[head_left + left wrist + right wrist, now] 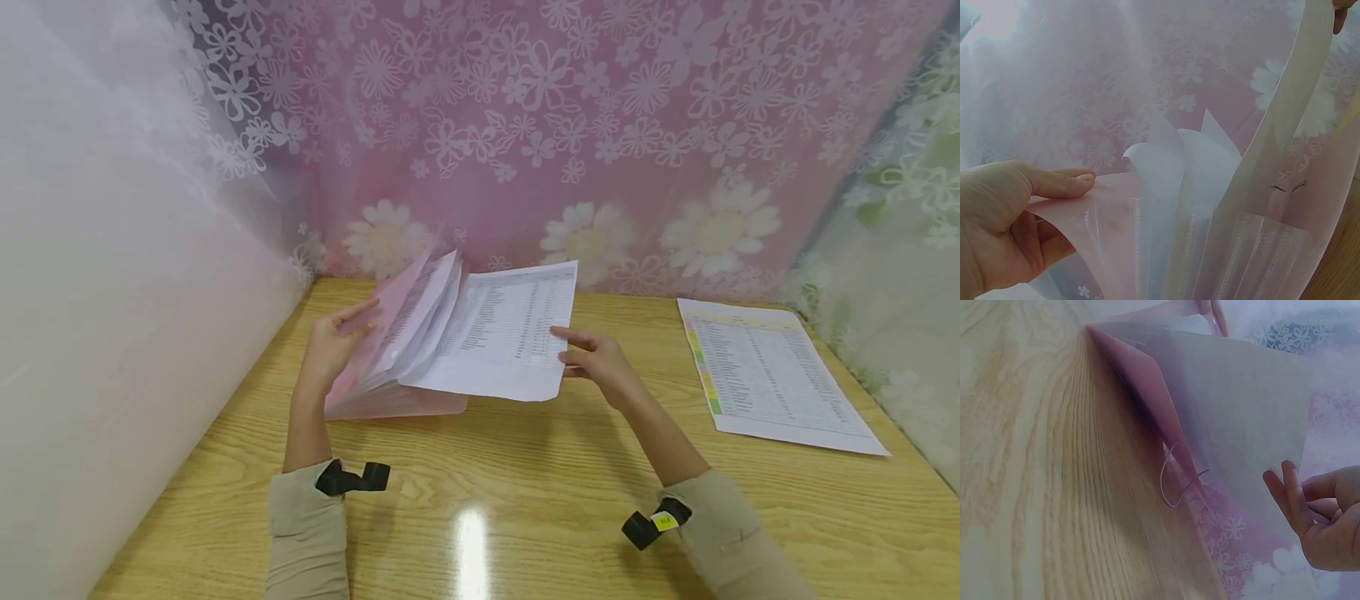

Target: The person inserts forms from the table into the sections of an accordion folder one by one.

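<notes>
You get bright, even light; glare spots the surface (471, 533) near you, edges bend outward, and both wrist views look hazy.

Wooden table (525, 500) before pink floral curtain (600, 125).

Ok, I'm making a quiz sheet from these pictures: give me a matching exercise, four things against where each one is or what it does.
Things:
1. left hand
2. right hand
3. pink folder
4. colour-tabbed sheet

Places or states:
A. lies flat on the table, apart at the right
B. holds the folder's front cover open
C. holds the right edge of a printed sheet
D. stands fanned open on the table

Pairs: 1-B, 2-C, 3-D, 4-A
</notes>
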The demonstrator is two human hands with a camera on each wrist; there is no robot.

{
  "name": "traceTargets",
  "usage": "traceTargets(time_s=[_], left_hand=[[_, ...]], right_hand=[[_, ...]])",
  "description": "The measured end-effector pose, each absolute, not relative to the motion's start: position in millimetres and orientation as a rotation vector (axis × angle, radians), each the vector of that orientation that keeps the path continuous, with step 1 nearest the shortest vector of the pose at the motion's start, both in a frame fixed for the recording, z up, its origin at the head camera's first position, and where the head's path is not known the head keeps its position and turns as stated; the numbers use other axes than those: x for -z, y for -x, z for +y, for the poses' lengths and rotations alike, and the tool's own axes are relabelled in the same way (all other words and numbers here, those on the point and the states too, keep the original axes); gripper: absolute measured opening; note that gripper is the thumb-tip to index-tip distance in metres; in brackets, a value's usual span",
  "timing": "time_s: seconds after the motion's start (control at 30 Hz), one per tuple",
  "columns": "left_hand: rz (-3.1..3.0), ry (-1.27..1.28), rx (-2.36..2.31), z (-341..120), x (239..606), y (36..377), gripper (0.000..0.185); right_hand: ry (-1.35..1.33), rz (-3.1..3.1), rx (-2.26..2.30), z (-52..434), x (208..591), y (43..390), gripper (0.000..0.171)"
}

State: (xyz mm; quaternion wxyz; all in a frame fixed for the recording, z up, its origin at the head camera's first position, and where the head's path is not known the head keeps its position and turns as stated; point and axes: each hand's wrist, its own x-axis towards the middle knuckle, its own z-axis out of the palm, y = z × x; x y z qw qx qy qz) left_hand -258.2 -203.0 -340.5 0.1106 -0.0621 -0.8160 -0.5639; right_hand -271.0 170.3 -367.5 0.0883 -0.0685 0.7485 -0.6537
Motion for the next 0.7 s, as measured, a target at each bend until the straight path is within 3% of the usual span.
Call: traceTargets(time_s=[0.7], left_hand=[[-2.376,0.203,1.67,-203.0,339.0,257.5,0.035]], right_hand=[[0.208,2.196,1.798,162.9,362.4,301.9,0.046]])
